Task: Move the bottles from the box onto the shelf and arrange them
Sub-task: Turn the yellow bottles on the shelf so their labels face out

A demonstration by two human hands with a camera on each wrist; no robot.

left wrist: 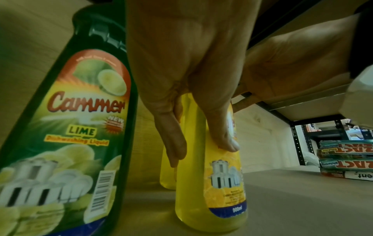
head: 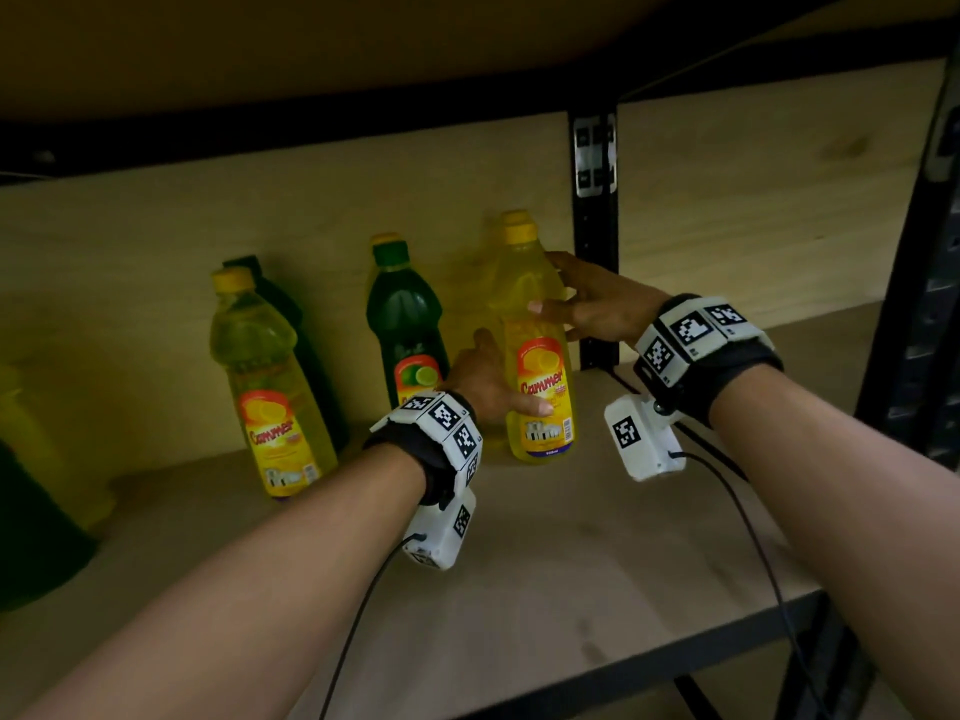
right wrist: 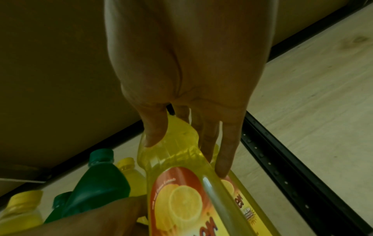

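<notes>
Yellow lemon dishwashing-liquid bottle upright on the wooden shelf board, held from both sides: left hand wrapped low round the label, thumb across the front and fingers curled behind; right hand higher, at the shoulder below the yellow cap, thumb in front and fingers laid down the far side. Both grips closed on this one bottle, base apparently down on the board, though contact underneath not clearly shown. Directly behind the grip, a second yellow bottle, mostly hidden. Just to the left-hand side of the grip, a green lime bottle, close but apart. Further out on that side, another yellow lemon bottle with a dark green one behind it, then blurred yellow and green shapes at the picture's edge. Out past the right hand, the black upright post, and beyond it a stack of boxed goods. Judged stage: well along, several bottles already standing in rough rows, this one being settled or squared into line. Box not in view, so remaining count unknown; release and final straightening still to do.
</notes>
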